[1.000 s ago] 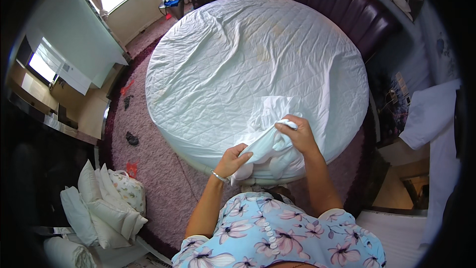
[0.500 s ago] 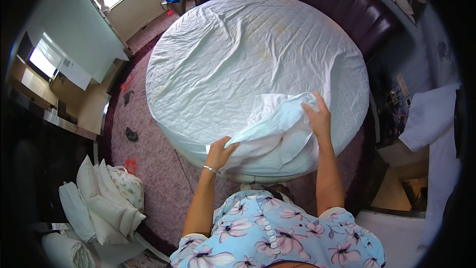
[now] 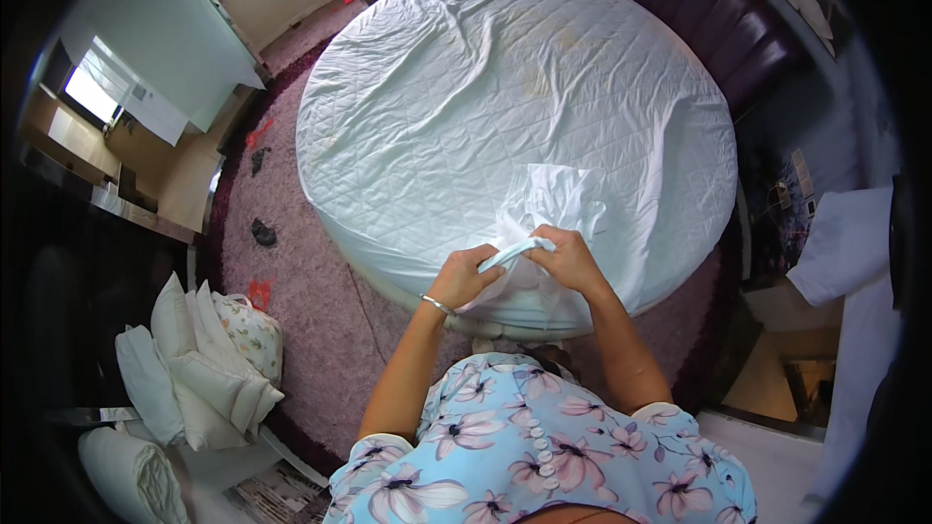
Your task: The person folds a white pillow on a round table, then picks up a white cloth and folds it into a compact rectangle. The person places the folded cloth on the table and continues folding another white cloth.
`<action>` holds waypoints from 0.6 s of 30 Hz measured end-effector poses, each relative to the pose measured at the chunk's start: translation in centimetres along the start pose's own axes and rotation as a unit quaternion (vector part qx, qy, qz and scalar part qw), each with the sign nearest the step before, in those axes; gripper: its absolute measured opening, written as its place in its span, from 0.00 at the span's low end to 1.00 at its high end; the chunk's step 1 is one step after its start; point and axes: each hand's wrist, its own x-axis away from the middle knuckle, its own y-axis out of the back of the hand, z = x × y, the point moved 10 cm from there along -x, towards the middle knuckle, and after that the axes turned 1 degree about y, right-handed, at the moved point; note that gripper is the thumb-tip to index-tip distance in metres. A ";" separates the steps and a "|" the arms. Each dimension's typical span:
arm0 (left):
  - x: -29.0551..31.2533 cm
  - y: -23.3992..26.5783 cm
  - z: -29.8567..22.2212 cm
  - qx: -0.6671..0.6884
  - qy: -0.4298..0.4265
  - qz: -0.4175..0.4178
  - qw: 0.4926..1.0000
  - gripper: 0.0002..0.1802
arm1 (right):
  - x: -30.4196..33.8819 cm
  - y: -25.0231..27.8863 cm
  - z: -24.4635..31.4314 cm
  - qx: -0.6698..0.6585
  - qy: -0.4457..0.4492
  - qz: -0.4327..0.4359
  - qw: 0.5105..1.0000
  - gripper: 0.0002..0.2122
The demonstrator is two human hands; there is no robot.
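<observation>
Both my hands grip a thin white sheet over the near edge of a round bed. My left hand, with a silver bangle at the wrist, is closed on a bunched fold. Close beside it, my right hand pinches the same fold, so a short rolled strip runs between them. The sheet's loose part lies gathered and crumpled on the mattress beyond my hands, and some hangs below them. Under it, a white quilted mattress cover with long wrinkles and faint yellowish stains covers the bed.
A dark red padded headboard curves behind the bed. White pillows are piled at the lower left, near a rolled white quilt. Black items lie on the purple carpet. White cloth hangs at the right.
My hands have come together; the right moved left and nearer to me. The sheet stretched between them is now bunched into a short strip. The view has shifted slightly.
</observation>
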 end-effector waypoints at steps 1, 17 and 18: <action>0.2 0.2 1.5 -0.013 0.008 -0.009 1.000 0.11 | -0.1 0.8 0.1 -0.021 0.012 -0.034 0.999 0.08; 2.7 5.5 13.0 0.252 0.094 -0.147 0.952 0.07 | -0.6 10.0 -4.0 -0.181 -0.033 -0.296 0.937 0.09; 2.8 5.6 13.3 0.281 0.108 -0.153 0.941 0.07 | -0.8 10.2 -4.0 -0.178 -0.040 -0.296 0.938 0.11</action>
